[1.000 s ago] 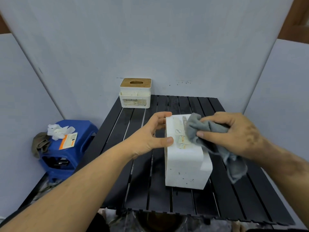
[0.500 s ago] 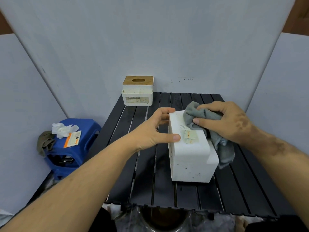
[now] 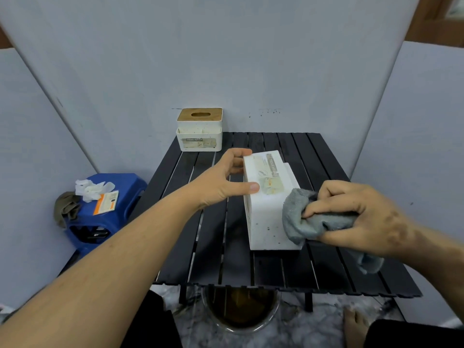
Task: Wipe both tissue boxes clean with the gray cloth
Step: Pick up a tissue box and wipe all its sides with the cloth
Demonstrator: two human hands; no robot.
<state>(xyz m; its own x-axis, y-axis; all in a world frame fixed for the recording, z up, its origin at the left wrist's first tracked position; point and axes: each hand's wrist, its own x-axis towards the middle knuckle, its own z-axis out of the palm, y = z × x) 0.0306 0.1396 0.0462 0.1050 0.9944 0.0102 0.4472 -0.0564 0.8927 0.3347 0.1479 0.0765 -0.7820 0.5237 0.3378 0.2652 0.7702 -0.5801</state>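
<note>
Head view: your left hand [image 3: 226, 182] pinches the near tissue box [image 3: 270, 204] on the desk [image 3: 221, 259] so it won't slide, while your right hand [image 3: 361, 217] scrunches the gray cloth [image 3: 301, 222] against its near corner. Second tissue box [image 3: 199, 130] sits at the back.

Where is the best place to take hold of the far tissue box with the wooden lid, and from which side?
Probably grip the far tissue box by its two white side walls, coming from the front and above. It stands upright at the table back edge, close to the wall, sides free.
</note>
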